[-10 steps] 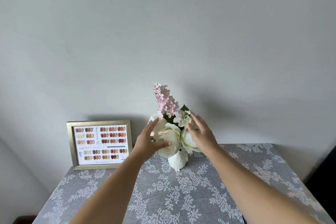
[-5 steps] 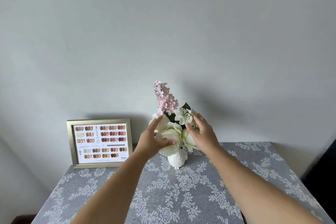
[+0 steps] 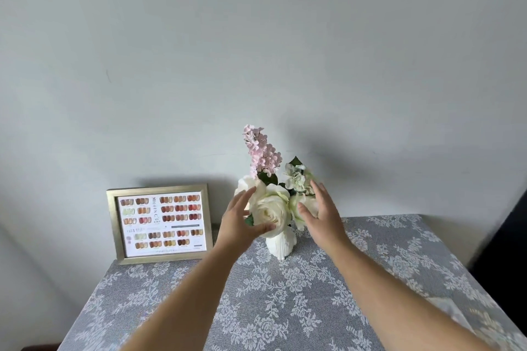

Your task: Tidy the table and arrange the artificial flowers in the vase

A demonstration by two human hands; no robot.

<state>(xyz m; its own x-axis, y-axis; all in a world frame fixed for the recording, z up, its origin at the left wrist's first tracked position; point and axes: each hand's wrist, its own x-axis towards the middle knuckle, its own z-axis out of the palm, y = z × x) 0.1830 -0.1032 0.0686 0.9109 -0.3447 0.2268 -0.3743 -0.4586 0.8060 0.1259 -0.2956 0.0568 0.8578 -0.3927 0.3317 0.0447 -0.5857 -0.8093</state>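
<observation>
On the lace cloth (image 3: 285, 308), you are cupping the flowers (image 3: 269, 212) in the vase (image 3: 281, 245): left hand (image 3: 238, 225) open, thumb touching a rose; right hand (image 3: 322, 216) open beside them. Pushing sideways risks tipping it.

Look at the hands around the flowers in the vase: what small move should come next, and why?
Probably draw both hands back. The left hand and right hand are open on either side of the flowers, which already stand in the vase, pink sprig upright. Only the left thumb seems to touch a white rose. Nothing loose shows on the tablecloth.
</observation>
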